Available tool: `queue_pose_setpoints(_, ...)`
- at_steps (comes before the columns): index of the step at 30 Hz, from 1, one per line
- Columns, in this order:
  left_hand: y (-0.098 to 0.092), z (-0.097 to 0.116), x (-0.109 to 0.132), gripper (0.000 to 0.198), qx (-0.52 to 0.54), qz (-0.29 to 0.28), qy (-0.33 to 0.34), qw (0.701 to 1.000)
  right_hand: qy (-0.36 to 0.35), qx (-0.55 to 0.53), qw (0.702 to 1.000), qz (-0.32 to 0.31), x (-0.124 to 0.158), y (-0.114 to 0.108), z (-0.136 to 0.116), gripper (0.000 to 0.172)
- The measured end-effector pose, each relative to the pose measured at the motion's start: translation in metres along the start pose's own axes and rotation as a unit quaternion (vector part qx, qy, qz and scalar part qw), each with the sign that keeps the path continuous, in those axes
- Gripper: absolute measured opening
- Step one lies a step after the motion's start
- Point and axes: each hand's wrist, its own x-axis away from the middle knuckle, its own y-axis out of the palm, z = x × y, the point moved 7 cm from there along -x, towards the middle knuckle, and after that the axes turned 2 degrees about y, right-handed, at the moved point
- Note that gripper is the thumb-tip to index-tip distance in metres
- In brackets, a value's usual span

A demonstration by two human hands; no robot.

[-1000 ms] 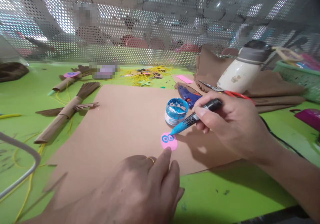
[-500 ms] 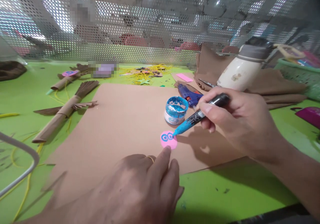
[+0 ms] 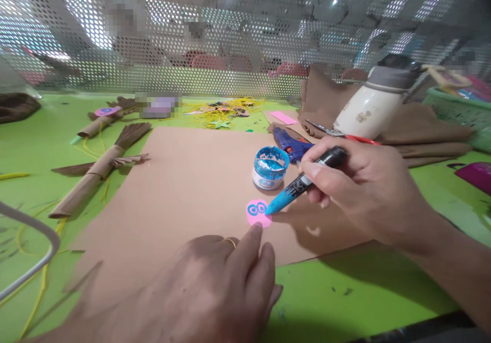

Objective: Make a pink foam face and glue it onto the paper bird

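My right hand grips a black marker whose tip is coated in blue paint. The tip touches a small pink paper disc with two blue rings painted on it. The disc lies on a large brown paper sheet. My left hand, with a ring on one finger, rests on the sheet, one fingertip pressing the near edge of the disc. A small open jar of blue paint stands just behind the disc.
A blue glue gun, red-handled scissors, a white bottle and folded brown paper lie at the right. Rolled brown paper figures and yellow strips lie on the green table. A perforated metal screen stands behind.
The marker tip has shifted slightly along the right ring on the pink disc. My left hand has stayed in place.
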Motion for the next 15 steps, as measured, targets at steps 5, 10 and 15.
queue_pose_setpoints(5,-0.0019,0.0011,-0.0002,0.019,-0.002,0.002,0.001,1.0,-0.005,-0.027,0.999,0.046,0.0024,-0.0065,0.0037,0.015)
queue_pose_setpoints(10,-0.0043,0.0,0.001,0.019,0.004,0.008,0.039,0.999,0.001,-0.023,0.999,0.041,0.0033,-0.0059,0.0045,0.008)
queue_pose_setpoints(15,-0.0064,-0.0004,0.0002,0.018,0.006,0.01,0.066,0.998,-0.009,-0.006,1.0,0.027,0.0036,-0.0026,0.0005,0.009)
